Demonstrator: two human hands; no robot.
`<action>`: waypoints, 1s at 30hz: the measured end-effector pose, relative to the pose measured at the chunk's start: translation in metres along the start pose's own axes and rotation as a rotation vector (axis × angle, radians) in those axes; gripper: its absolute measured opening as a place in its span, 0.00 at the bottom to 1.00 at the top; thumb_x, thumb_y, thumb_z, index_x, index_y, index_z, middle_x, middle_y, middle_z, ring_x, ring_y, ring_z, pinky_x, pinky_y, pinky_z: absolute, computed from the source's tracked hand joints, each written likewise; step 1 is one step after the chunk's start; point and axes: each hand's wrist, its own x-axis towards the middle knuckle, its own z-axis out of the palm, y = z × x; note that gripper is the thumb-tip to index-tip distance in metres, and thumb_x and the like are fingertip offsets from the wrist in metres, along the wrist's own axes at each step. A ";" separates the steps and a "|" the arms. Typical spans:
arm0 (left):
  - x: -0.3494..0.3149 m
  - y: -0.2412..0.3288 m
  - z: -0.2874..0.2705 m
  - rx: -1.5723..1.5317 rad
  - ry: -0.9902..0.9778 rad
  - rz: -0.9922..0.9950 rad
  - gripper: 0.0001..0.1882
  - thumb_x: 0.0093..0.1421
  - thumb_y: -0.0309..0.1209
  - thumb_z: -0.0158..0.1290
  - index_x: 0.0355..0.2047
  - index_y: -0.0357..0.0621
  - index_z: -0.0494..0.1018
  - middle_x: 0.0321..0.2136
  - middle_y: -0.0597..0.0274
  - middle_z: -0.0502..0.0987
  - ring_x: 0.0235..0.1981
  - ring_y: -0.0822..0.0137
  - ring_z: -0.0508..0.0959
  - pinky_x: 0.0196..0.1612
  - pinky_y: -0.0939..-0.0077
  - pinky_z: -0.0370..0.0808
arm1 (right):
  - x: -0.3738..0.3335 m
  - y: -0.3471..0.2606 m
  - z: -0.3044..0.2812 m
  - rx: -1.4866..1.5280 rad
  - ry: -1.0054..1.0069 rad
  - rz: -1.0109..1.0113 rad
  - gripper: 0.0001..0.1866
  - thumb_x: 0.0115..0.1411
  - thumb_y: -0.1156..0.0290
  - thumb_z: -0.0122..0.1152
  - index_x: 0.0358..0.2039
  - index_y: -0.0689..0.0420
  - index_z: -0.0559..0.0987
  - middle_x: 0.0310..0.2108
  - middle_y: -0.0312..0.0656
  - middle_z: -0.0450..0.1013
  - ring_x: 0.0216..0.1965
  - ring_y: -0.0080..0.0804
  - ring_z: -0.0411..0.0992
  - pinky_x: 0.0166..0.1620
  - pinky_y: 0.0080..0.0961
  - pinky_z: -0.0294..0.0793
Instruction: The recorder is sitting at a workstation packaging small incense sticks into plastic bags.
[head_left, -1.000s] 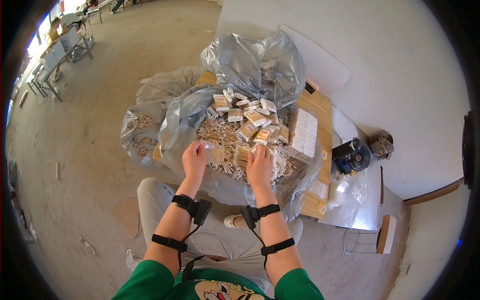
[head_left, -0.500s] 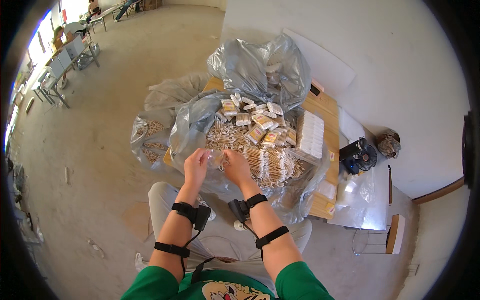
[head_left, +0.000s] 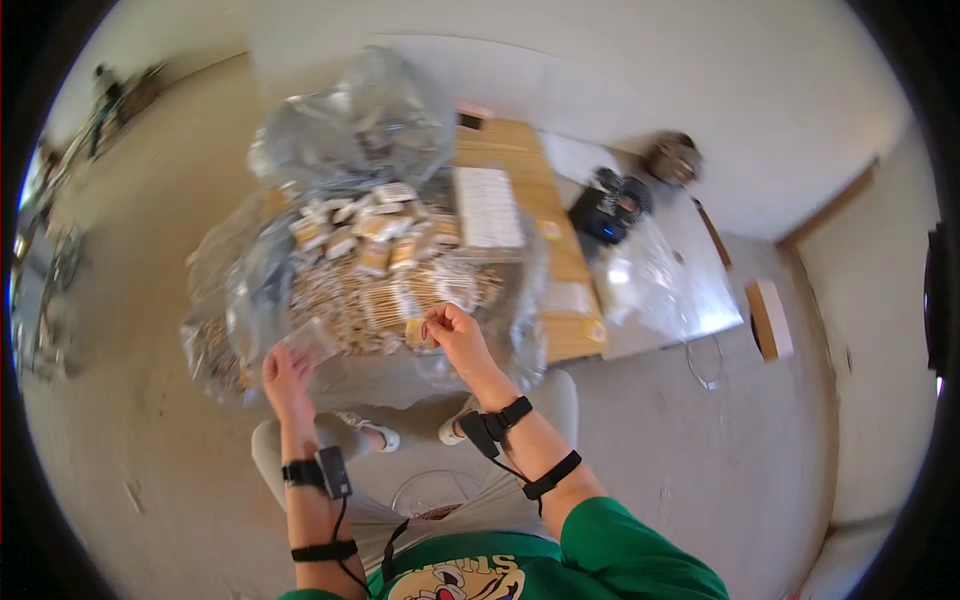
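My left hand [head_left: 287, 376] pinches a small clear plastic bag [head_left: 314, 342] at the near left of a heap of loose cotton swabs [head_left: 335, 300]. My right hand [head_left: 456, 335] is closed on a small yellow card [head_left: 416, 332] just above the heap's near edge. Beyond the fingers lies a row of aligned cotton swabs [head_left: 395, 302] with white tips. Several filled swab packs [head_left: 383, 226], some with yellow labels, are piled on the far side of the heap. Motion blurs the finer detail.
A white stacked block [head_left: 488, 210] stands right of the packs on the wooden table [head_left: 575, 300]. A large grey plastic bag [head_left: 350, 135] bulges at the back. On the right side table are a small black fan [head_left: 632, 197] and clear plastic wrap [head_left: 640, 275].
The view has turned right. My hands have moved apart: the left keeps the clear bag, now flat, while the right has come away and holds a yellow card.
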 end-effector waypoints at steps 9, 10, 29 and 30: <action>-0.024 -0.027 0.049 0.002 -0.116 -0.077 0.16 0.62 0.45 0.47 0.36 0.45 0.68 0.26 0.63 0.75 0.23 0.74 0.73 0.28 0.80 0.69 | -0.063 0.023 -0.290 -0.615 0.755 -0.039 0.07 0.54 0.74 0.55 0.34 0.59 0.76 0.25 0.37 0.73 0.27 0.22 0.70 0.31 0.20 0.69; -0.029 -0.030 0.057 0.015 -0.133 -0.066 0.15 0.62 0.44 0.47 0.35 0.45 0.69 0.24 0.65 0.75 0.22 0.74 0.72 0.26 0.80 0.69 | -0.068 0.022 -0.308 -0.743 0.781 0.067 0.07 0.53 0.74 0.55 0.33 0.58 0.76 0.26 0.40 0.74 0.27 0.26 0.71 0.32 0.23 0.70; -0.128 -0.056 0.179 0.557 -0.590 0.043 0.14 0.63 0.37 0.46 0.28 0.38 0.71 0.20 0.62 0.74 0.19 0.75 0.71 0.25 0.80 0.70 | -0.099 -0.030 -0.102 0.071 0.150 0.133 0.10 0.58 0.76 0.55 0.40 0.60 0.68 0.24 0.35 0.69 0.24 0.20 0.68 0.26 0.19 0.68; -0.125 -0.058 0.177 0.778 -0.562 0.210 0.13 0.62 0.35 0.47 0.27 0.37 0.71 0.20 0.60 0.75 0.20 0.73 0.72 0.25 0.78 0.69 | -0.099 -0.029 -0.107 0.067 0.158 0.130 0.10 0.58 0.76 0.55 0.40 0.60 0.68 0.24 0.35 0.69 0.24 0.20 0.68 0.26 0.19 0.68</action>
